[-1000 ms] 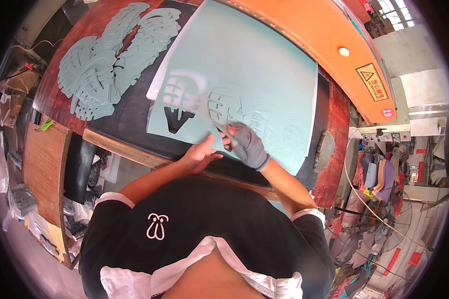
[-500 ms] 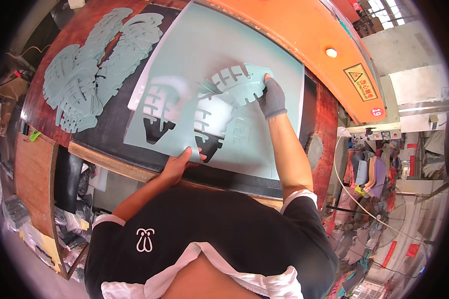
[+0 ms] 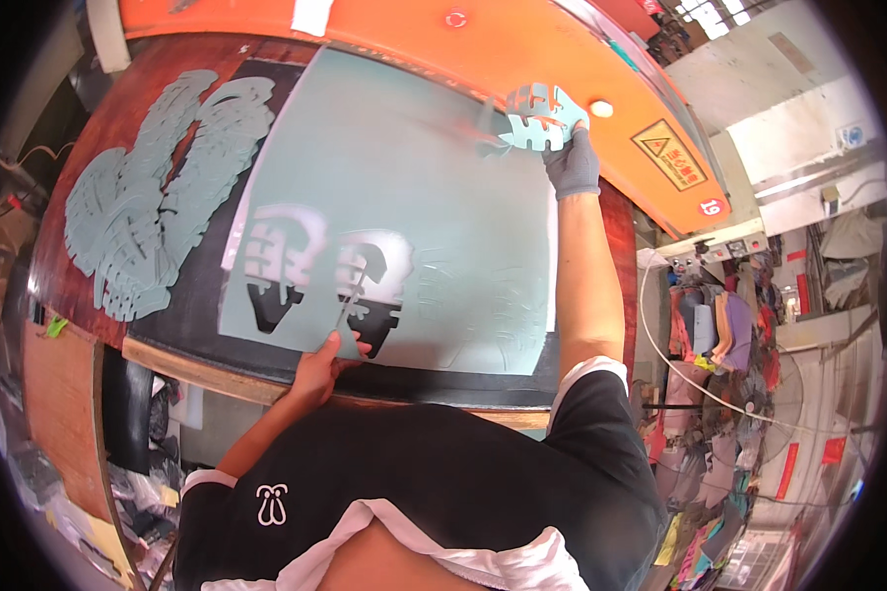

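Observation:
My right hand (image 3: 574,165), in a grey glove with bare fingertips, is closed on a pale teal cut-out piece (image 3: 537,118) with slotted, comb-like edges. It holds this piece up at the far right, in front of the orange machine. On the black work surface lies a large pale teal sheet (image 3: 443,197) with two curved, toothed openings in its near left part; white and black show through them. My bare left hand (image 3: 323,368) pinches the sheet's near edge beside the right-hand opening. Faint outlines mark the sheet farther right.
Heaped teal cut-out pieces (image 3: 138,197) lie on the reddish-brown table (image 3: 69,177) at the left. The orange machine (image 3: 365,25) with a yellow warning label spans the far side. A wooden strip (image 3: 202,369) edges the near side. Coloured material (image 3: 705,335) is stacked at the right.
My right hand has carried the cut-out piece away from the sheet, up toward the machine. My left hand still pinches the near edge. The view has shifted, showing more of the machine.

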`<state>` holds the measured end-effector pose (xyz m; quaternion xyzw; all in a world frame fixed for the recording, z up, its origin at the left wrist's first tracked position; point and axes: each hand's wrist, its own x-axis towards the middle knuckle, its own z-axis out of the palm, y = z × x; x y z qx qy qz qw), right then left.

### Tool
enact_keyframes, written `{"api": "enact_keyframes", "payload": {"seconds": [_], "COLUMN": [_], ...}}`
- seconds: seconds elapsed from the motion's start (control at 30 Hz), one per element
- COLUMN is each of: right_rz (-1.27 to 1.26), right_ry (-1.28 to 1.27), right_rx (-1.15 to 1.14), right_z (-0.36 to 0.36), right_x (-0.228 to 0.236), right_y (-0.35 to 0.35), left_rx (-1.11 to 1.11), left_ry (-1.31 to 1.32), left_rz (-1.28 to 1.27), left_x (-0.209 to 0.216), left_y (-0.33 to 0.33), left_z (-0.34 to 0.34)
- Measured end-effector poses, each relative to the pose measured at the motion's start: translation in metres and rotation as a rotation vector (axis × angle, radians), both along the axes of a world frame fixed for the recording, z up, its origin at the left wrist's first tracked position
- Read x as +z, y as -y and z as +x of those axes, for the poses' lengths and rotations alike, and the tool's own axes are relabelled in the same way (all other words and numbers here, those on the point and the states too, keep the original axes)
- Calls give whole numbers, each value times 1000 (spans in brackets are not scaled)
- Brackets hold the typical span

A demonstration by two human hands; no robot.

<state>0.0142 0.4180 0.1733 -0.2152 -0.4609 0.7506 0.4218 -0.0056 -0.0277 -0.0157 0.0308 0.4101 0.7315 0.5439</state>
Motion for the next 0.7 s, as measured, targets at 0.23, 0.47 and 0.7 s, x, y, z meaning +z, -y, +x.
{"api": "enact_keyframes", "payload": {"seconds": [0.23, 0.47, 0.7], "right_rz": [101, -134, 3], "right_ry": [-54, -74, 58], "right_rx": [87, 119, 143], "right_z": [49, 95, 97], "right_x": [39, 18, 21], "right_y": [23, 45, 52], "left_rx": [-54, -226, -341], "left_ry": [66, 380, 153], "left_rz": [92, 260, 158], "left_x": [4, -2, -7], "left_y": [-1, -37, -70], "left_z": [0, 48, 78]}}
